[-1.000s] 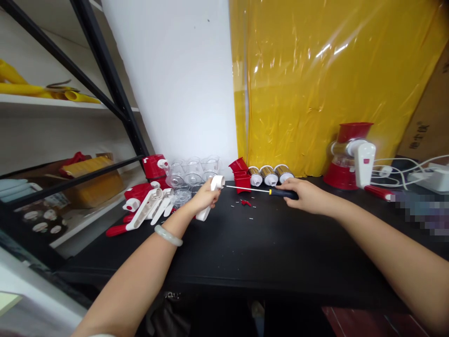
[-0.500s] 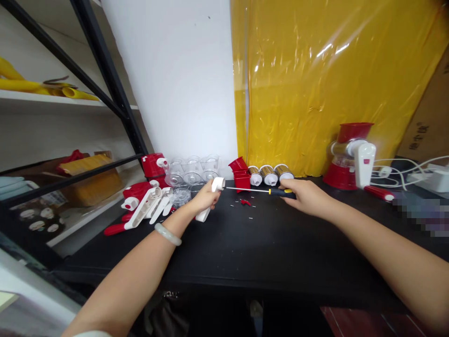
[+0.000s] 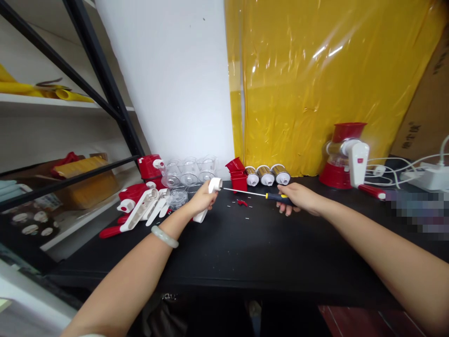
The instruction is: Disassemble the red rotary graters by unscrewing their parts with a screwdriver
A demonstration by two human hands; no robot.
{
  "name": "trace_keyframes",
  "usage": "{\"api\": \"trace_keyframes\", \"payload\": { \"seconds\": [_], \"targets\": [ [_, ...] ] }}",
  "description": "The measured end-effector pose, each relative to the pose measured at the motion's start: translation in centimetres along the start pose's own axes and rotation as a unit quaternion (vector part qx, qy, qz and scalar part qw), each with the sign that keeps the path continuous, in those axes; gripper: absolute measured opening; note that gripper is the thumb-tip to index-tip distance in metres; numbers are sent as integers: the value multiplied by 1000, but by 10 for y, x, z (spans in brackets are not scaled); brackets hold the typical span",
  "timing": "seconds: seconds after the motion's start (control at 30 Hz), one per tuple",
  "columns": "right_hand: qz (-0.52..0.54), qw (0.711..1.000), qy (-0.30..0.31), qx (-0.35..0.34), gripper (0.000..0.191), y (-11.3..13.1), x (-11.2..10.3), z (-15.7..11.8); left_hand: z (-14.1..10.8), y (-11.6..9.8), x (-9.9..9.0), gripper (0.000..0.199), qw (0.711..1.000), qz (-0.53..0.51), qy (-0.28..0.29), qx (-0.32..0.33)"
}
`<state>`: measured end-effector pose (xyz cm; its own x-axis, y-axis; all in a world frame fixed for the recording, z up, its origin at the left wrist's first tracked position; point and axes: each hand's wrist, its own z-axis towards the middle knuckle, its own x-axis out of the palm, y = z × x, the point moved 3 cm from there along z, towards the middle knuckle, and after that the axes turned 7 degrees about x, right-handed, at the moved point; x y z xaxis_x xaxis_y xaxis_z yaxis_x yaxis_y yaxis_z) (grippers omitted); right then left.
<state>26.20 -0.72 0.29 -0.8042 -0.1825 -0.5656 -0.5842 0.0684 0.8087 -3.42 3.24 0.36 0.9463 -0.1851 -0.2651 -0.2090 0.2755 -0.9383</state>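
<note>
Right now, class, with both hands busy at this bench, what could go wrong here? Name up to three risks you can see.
1. The screwdriver tip sits close to the left hand gripping the white handle part; a slip might jab the fingers.
2. The small screws lying loose on the black table could be swept off by a forearm.
3. The right hand holds the tool far back, perhaps weakening control.

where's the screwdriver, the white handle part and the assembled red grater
screwdriver [image 3: 245, 192], head view, on its metal shaft
white handle part [image 3: 214, 184], head view, on its round end
assembled red grater [image 3: 348, 132], head view, on its red hopper
</note>
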Motion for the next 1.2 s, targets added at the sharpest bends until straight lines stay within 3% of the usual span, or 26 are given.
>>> {"api": "trace_keyframes", "payload": {
  "seconds": [0.1,0.23,0.3,0.4,0.53,0.63,0.77,0.83,0.93,1.07,1.13,1.2],
  "targets": [
    [-124,989,-38,-75,52,5,2,-4,0,-2,-3,44,1000,-6,-3,7],
    [-303,909,-200,-204,39,17,-3,-13,2,-2,-6,47,1000,-12,-6,8],
    [-321,889,-229,-233,34,19,-5,-14,3,-2,-7,46,1000,-15,-10,6],
    [-227,923,-205,-232,33,16,-7,-11,4,-4,-8,45,999,-33,-21,17],
    [0,980,-130,-151,37,7,-6,-3,3,-8,-8,48,998,-46,-24,30],
    [123,981,-97,-112,43,5,-3,-1,3,-9,-8,53,998,-48,-25,33],
    [206,975,-76,-33,48,2,1,2,5,-9,-9,57,997,-42,-32,56],
    [179,980,-87,-11,50,0,1,3,6,-7,-10,56,997,-21,-32,63],
    [25,987,-144,-60,45,1,-5,3,6,-3,-9,53,997,0,-30,66],
    [-139,938,-251,-194,40,10,-13,-8,5,0,-7,50,998,-23,-27,53],
    [-148,913,-280,-256,35,15,-16,-13,4,-1,-5,51,998,-45,-22,45],
    [-112,911,-281,-281,30,15,-18,-15,3,-3,-4,54,997,-63,-20,40]
  ]
}}
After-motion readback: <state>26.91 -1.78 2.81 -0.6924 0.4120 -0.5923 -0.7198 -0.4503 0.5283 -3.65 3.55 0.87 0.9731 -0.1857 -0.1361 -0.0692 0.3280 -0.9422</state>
